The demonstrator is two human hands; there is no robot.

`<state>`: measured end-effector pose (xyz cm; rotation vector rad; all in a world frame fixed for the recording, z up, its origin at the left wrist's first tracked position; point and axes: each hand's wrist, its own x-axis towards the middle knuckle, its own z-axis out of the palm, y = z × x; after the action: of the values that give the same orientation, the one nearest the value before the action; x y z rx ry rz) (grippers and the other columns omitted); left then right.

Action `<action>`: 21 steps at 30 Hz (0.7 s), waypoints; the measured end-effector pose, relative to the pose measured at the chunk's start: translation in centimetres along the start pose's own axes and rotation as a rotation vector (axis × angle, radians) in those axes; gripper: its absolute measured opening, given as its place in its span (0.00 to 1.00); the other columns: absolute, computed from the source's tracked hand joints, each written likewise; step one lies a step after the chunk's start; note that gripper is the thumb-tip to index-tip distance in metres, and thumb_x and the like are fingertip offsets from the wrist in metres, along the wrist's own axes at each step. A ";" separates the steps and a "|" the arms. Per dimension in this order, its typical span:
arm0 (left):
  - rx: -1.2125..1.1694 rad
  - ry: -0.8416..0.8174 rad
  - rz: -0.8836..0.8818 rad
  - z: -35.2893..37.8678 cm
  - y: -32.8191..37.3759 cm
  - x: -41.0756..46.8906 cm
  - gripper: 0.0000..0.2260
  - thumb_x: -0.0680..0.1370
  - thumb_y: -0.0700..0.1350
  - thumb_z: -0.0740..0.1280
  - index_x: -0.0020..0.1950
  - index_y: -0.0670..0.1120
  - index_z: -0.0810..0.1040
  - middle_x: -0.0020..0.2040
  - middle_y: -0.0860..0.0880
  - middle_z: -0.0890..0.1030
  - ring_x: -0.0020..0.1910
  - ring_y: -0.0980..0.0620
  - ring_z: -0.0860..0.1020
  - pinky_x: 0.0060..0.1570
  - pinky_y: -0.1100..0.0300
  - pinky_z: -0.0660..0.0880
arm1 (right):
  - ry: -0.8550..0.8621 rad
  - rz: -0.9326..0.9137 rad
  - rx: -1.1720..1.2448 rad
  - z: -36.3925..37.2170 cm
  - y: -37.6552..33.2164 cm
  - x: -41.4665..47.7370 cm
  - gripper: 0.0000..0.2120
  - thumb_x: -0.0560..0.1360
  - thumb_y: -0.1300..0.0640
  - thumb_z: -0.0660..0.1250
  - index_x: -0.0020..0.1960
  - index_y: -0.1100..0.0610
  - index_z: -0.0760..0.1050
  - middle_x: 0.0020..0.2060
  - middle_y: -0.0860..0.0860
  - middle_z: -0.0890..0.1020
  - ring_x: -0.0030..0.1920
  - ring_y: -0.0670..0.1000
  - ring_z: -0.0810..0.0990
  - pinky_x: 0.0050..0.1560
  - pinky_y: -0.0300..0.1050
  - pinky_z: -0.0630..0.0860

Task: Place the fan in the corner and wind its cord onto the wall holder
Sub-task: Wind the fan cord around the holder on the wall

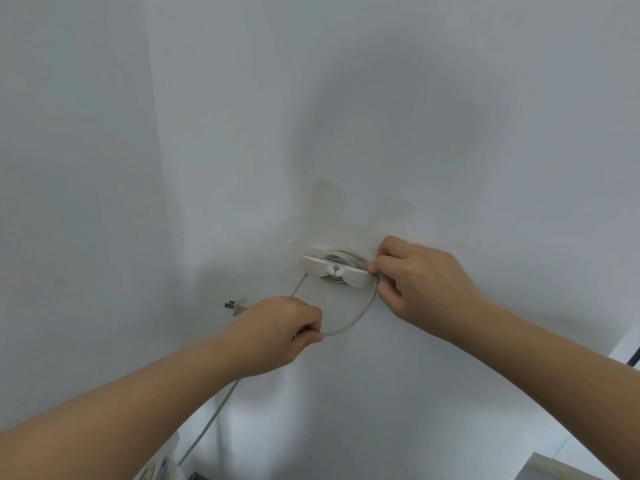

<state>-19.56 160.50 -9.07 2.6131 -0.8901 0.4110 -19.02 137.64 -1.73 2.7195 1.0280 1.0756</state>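
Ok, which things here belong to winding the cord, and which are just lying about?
Job: white plastic wall holder; pale grey cord; white two-pin plug; left hand; right hand, both holding it.
Lying about: beige-edged object, bottom right; dark cable, right edge.

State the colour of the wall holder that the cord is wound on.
White. The wall holder shows best in the head view.

The left hand [277,329] covers the cord [362,313] inside its grip and half the plug [237,305], the right hand [422,285] hides the right end of the holder [322,265], and the cord's lower stretch runs off the bottom edge beside a cropped, perhaps printed, thing [159,469].
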 end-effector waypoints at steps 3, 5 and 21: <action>0.047 -0.017 -0.055 0.4 0.5 0.2 0.09 0.79 0.50 0.62 0.45 0.46 0.76 0.41 0.51 0.79 0.42 0.50 0.75 0.44 0.53 0.73 | -0.002 0.013 0.017 -0.1 0.0 0.1 0.06 0.69 0.59 0.63 0.39 0.55 0.79 0.36 0.49 0.78 0.27 0.54 0.74 0.26 0.38 0.63; 0.072 0.002 -0.118 0.5 0.4 0.3 0.09 0.79 0.51 0.62 0.45 0.47 0.75 0.40 0.52 0.78 0.40 0.50 0.74 0.40 0.56 0.71 | -0.003 0.028 0.028 -0.2 0.0 0.3 0.07 0.69 0.58 0.60 0.37 0.55 0.77 0.35 0.49 0.77 0.27 0.54 0.74 0.26 0.39 0.63; 0.152 0.081 -0.373 0.3 0.0 0.5 0.09 0.79 0.52 0.60 0.41 0.51 0.67 0.39 0.53 0.76 0.42 0.47 0.77 0.38 0.56 0.71 | -0.168 0.088 -0.030 -0.8 -1.6 1.1 0.09 0.75 0.49 0.65 0.48 0.54 0.73 0.45 0.49 0.76 0.45 0.54 0.76 0.37 0.45 0.68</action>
<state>-19.12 160.07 -9.18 2.7959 -0.3423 0.4921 -19.84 139.44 -0.91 2.7968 0.8687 0.8468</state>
